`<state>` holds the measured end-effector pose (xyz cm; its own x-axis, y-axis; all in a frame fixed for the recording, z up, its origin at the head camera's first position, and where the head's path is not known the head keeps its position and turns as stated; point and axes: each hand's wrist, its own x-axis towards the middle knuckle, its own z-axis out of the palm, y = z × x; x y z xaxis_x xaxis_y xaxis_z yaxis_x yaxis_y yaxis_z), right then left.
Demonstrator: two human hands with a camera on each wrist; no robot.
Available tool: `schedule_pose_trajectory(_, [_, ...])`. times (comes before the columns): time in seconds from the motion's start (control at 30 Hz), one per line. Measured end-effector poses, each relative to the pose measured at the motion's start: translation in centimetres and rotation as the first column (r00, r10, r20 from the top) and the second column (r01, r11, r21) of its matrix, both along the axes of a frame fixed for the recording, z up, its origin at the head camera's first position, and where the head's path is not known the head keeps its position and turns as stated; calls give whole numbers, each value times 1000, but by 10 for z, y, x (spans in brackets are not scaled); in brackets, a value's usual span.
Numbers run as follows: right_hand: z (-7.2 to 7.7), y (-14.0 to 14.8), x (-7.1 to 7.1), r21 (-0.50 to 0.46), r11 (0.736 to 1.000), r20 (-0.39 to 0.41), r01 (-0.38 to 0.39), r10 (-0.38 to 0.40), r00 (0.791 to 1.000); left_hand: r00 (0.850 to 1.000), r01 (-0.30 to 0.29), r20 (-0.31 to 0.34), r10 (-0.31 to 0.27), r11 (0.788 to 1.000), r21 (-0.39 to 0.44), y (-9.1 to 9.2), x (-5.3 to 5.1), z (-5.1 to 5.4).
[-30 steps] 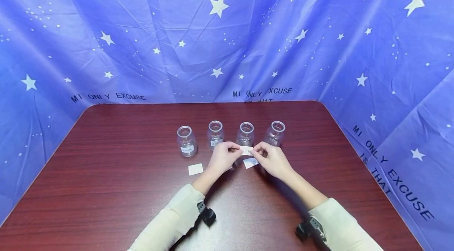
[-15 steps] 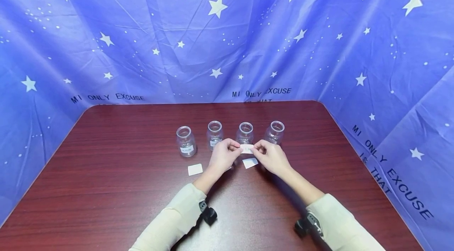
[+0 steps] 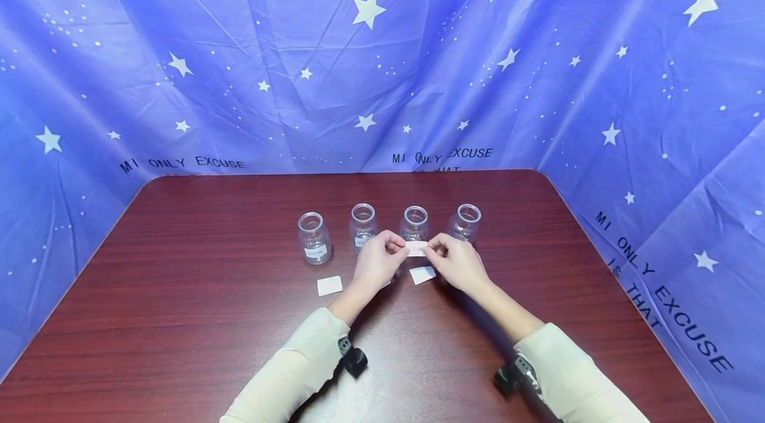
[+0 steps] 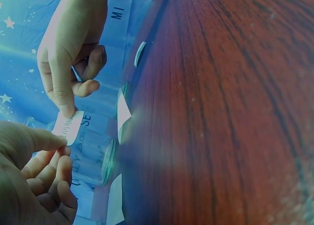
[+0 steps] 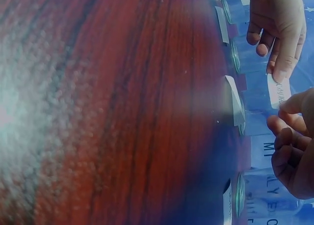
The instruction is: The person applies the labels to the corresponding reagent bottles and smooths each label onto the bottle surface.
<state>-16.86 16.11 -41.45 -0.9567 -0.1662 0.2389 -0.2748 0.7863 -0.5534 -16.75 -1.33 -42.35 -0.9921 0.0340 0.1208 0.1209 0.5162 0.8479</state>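
A small white label with dark print is stretched between both hands, in front of the third glass jar from the left. My left hand pinches its left end between thumb and finger. At the other end, my right hand pinches it the same way. The left wrist view shows the label held up off the table, apart from the jar. White labels are on the first jar and the second jar. The fourth jar is partly hidden behind my right hand.
A white paper piece lies left of my left hand, and a creased paper piece lies below the held label. Another scrap is mostly hidden by my left hand. The jars stand in a row on the dark red wooden table, backed by a starry blue curtain.
Both hands have risen slightly with the label, whose printed face now sits a little higher before the third jar. The jars and loose paper pieces have stayed in place.
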Motion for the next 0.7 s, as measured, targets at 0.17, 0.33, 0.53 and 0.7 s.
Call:
schedule_pose_trajectory(0.17, [0, 0, -2, 6, 1000, -25, 7, -6, 1000, 999, -13, -29, 13, 1000, -14, 1, -1, 2])
schedule_pose_trajectory(0.33, [-1, -1, -4, 13, 1000, -43, 15, -15, 999, 999, -27, -32, 26, 999, -30, 3, -1, 3])
schedule_pose_trajectory(0.53, [-2, -2, -5, 30, 999, -44, 25, -23, 999, 998, -52, -47, 48, 996, -75, 3, 1, 4])
schedule_pose_trajectory(0.7, [-3, -2, -5, 37, 999, -50, 33, -31, 998, 997, -55, -56, 50, 994, -91, 5, 0, 3])
